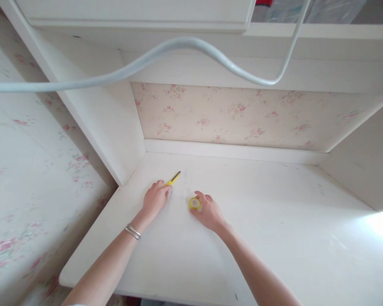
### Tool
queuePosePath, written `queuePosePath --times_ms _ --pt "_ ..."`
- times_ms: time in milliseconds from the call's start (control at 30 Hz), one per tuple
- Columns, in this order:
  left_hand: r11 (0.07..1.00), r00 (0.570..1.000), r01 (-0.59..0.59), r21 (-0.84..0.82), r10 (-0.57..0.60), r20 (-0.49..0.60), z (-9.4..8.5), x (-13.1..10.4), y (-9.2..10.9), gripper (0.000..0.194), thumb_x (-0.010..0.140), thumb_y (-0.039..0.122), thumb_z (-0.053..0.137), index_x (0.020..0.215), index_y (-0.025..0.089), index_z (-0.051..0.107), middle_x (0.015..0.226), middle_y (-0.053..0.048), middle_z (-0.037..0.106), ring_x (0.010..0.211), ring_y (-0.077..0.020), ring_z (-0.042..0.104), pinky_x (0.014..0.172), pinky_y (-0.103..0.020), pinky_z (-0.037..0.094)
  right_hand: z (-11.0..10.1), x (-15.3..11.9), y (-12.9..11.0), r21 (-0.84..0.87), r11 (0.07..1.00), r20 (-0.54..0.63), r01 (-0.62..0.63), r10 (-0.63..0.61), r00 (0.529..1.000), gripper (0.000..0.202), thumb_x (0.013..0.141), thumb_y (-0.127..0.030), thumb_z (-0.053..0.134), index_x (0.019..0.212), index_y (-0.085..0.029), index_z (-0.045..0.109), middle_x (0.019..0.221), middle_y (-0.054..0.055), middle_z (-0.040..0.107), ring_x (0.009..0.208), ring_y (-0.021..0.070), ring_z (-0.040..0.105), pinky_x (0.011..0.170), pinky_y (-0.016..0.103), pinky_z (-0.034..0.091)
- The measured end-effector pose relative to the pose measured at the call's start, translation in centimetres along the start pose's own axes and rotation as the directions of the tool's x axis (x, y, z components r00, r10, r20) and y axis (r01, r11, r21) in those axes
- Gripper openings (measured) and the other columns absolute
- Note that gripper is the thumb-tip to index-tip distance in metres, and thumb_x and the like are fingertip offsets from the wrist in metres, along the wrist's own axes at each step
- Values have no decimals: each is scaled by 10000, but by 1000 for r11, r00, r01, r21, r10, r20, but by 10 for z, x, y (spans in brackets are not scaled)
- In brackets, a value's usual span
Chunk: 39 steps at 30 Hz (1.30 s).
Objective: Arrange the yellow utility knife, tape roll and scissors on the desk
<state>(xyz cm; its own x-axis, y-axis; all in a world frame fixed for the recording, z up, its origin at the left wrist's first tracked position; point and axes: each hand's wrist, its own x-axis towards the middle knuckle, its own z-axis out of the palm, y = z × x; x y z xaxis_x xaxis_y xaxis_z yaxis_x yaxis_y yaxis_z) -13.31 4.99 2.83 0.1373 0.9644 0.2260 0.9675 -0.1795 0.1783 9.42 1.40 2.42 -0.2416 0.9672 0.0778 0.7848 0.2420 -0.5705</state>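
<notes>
**Head view: scissors and tape roll near the desk's back left corner**

Head view shows the left hand lying over yellow scissors, fingers curled on the handles; only the blades poke out toward the desk's back edge. Whether it grips firmly, I cannot tell. Just beside it, the right hand pinches a small yellow tape roll between thumb and fingertips. Both things look light and rigid; the roll is best held by its rim, the scissors by their handles.
</notes>
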Motion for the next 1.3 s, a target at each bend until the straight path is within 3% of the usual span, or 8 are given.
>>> queuePosePath --times_ms 100,233,367,567,733,900,1033,1300 --pt "992 996 -82 -96 79 -29 -10 -10 16 262 908 245 449 1115 257 610 1174 -52 537 1033 -190 524 917 -290 413 8 9 -13 -22 999 12 30 -29 999 603 731 -257 624 1296 -198 421 1120 84 621 1118 230 492 940 351 360" --pt "948 976 -200 -248 216 40 -12 -22 47 360 872 303 501 1227 253 527 1238 -47 519 1131 -200 492 1002 -305 385 14 13 -15 -11 999 13 53 -53 999 609 729 -235 607 1303 -181 415 1138 100 617 1132 244 496 941 372 370" --pt "947 963 -194 -257 234 135 -2 -24 64 497 781 287 598 1265 246 492 1324 -50 471 1173 -223 473 1010 -316 392 14 0 6 93 990 -39 105 -102 994 701 679 -205 648 1328 -184 385 1281 93 533 1212 237 435 988 353 374" --pt "941 931 -236 -241 290 221 4 -14 69 348 767 292 626 1107 247 565 1132 -38 594 1053 -208 548 933 -312 434 5 -45 49 197 980 -152 13 17 988 612 732 -266 643 1294 -225 404 1256 75 535 1166 230 480 995 410 400" --pt "944 915 -263 -200 310 260 2 0 65 228 759 263 617 985 231 604 1027 -42 632 978 -210 587 883 -308 447 2 -61 55 215 977 -182 19 21 983 539 779 -281 620 1276 -243 413 1203 62 569 1117 222 518 960 411 436" --pt "974 963 -186 -125 207 176 -4 20 48 293 782 257 573 1072 223 592 1123 -65 617 1053 -222 564 944 -316 419 4 -59 54 193 979 -204 71 -31 978 479 807 -281 597 1254 -242 431 1169 58 588 1100 214 528 949 405 449" --pt "983 975 -170 -72 178 131 -4 33 33 294 797 264 557 1082 210 600 1112 -80 625 1046 -232 560 954 -327 415 3 -60 54 189 978 -205 89 -49 978 450 818 -269 580 1246 -236 443 1148 66 595 1088 219 535 938 410 458" --pt "981 958 -172 -85 187 217 0 48 9 381 725 340 647 1081 204 630 1083 -70 662 995 -237 596 913 -305 436 -3 -62 49 152 984 -171 90 -63 983 395 821 -224 569 1209 -234 494 1163 64 589 1103 220 522 943 387 454"
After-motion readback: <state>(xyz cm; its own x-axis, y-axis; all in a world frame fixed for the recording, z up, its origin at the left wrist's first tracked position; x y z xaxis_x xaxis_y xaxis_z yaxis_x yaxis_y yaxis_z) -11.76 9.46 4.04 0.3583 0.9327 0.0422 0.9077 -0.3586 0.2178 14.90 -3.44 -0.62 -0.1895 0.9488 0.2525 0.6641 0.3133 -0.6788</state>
